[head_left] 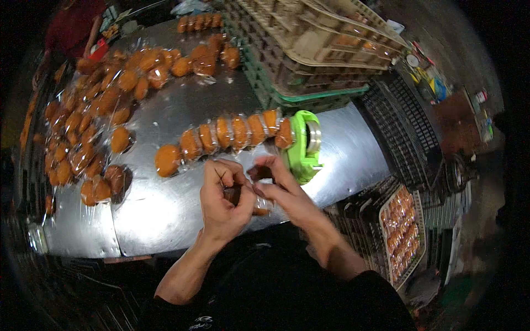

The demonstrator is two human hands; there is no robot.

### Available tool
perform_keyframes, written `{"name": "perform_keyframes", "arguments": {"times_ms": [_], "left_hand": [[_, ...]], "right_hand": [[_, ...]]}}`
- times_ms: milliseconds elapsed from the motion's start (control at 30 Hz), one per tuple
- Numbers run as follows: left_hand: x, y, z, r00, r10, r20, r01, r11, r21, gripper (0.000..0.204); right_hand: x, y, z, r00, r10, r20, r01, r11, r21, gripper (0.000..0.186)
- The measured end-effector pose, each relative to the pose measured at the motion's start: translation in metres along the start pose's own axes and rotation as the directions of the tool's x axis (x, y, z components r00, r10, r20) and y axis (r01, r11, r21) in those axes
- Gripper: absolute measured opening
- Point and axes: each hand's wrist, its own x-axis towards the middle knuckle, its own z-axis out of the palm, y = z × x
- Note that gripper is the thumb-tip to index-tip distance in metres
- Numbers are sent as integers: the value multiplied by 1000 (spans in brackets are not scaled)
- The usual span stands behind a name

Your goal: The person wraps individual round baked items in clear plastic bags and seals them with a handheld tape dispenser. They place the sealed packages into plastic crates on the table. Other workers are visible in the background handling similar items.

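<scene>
My left hand (218, 209) is closed, thumb and fingers pinched on a clear plastic bag (260, 207) with brown-orange buns inside, partly hidden by my hands. My right hand (284, 196), fingers curled, grips the same bag beside it. Just beyond them, a row of bagged orange buns (223, 132) lies diagonally on the metal table (154, 220), with a rounder bun (167, 161) at its left end. A bright green bag-sealing tape dispenser (301, 143) stands at the right end of the row.
Many bagged buns (107, 102) cover the table's left and back. Stacked plastic crates (314, 38) stand behind the row, black crates (397, 127) at the right. A tray (401, 231) of wrapped buns sits on a stack below right. Another person (72, 27) in red is at back left.
</scene>
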Motion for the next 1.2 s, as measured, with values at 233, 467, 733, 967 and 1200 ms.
{"name": "perform_keyframes", "arguments": {"times_ms": [233, 467, 733, 967, 1200], "left_hand": [[-11, 13, -105, 746, -619, -245, 208, 565, -798, 53], [-7, -25, -194, 708, -177, -684, 288, 956, 50, 52], [61, -85, -175, 802, -507, -317, 596, 637, 489, 104], [113, -65, -147, 798, -520, 304, -317, 67, 946, 113], [81, -68, -143, 898, -398, 189, -174, 72, 982, 95]], "right_hand": [[55, 40, 69, 893, -243, 379, 245, 969, 45, 24], [179, 50, 146, 755, 28, 655, 617, -369, -695, 63], [198, -27, 70, 840, 108, 531, 528, 58, -847, 110], [199, 19, 18, 788, 102, 607, 616, -117, -779, 102], [214, 65, 46, 715, -180, 675, 676, -71, -734, 44]]}}
